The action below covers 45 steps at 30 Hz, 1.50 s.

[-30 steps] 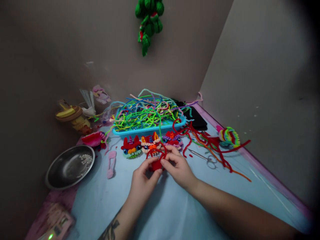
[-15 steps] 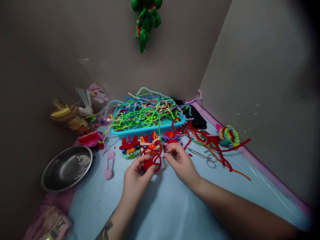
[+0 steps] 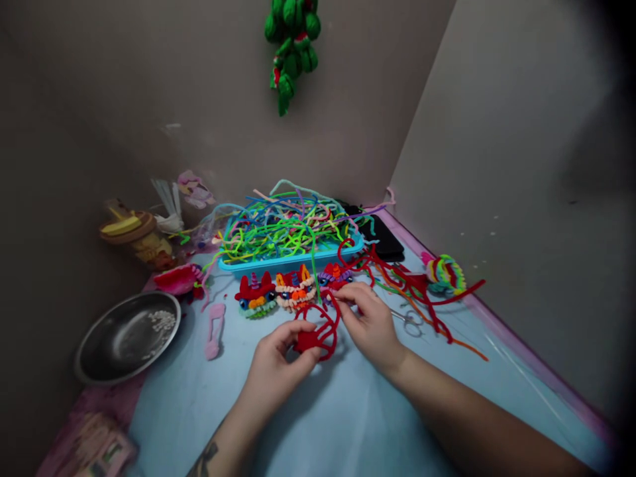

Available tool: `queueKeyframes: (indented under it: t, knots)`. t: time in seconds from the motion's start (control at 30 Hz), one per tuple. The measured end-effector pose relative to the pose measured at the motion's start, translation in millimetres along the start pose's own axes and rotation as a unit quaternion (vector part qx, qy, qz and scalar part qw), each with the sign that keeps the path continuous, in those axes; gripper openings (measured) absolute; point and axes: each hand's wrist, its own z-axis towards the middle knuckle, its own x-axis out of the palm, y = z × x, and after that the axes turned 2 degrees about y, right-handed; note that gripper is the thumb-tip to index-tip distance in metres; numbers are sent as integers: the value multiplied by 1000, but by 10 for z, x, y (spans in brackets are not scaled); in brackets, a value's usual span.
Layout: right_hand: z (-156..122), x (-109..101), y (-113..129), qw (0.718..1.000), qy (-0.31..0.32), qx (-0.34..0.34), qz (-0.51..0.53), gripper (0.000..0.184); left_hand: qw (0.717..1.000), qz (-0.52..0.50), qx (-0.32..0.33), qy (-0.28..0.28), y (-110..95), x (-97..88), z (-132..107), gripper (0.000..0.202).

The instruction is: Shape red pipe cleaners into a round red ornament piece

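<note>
My left hand [image 3: 275, 368] pinches a small red pipe-cleaner piece [image 3: 308, 340] just above the light blue table [image 3: 348, 417]. A red pipe-cleaner loop [image 3: 325, 321] curls up from that piece. My right hand [image 3: 370, 321] grips the loop's upper end with closed fingers. Three finished pipe-cleaner figures stand in a row behind my hands: a red one [image 3: 254, 295], an orange and white one [image 3: 295, 288] and a purple one [image 3: 332, 277].
A blue tray [image 3: 293, 260] heaped with coloured pipe cleaners stands at the back. Loose red pipe cleaners [image 3: 412, 281] and scissors [image 3: 410, 317] lie right. A metal bowl [image 3: 126, 334] sits left, a pink clip [image 3: 214, 330] beside it. Walls close in behind and right.
My hands have drawn apart and the red loop has opened wider. My right hand has risen along the pipe cleaner while the left stays on the red piece.
</note>
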Motion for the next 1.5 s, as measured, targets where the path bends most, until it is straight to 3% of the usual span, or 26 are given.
queueKeyframes:
  t: [0.67,0.93,1.1,1.23,1.5]
  knots:
    - [-51,18,-43,996,46,-70,-21,23,985,-133,-62,89,74,-102,35,30]
    - [-37,-31,-39,994,19,-89,-52,22,993,-107,-51,19,71,-116,74,31]
    - [-44,4,-71,992,57,-111,-11,21,992,-111,-62,17,46,-128,80,33]
    - [-60,35,-82,995,68,-75,21,19,990,-123,-71,14,22,-127,74,36]
    - [-58,52,-65,995,56,-74,32,26,981,-165,-80,64,52,-138,69,37]
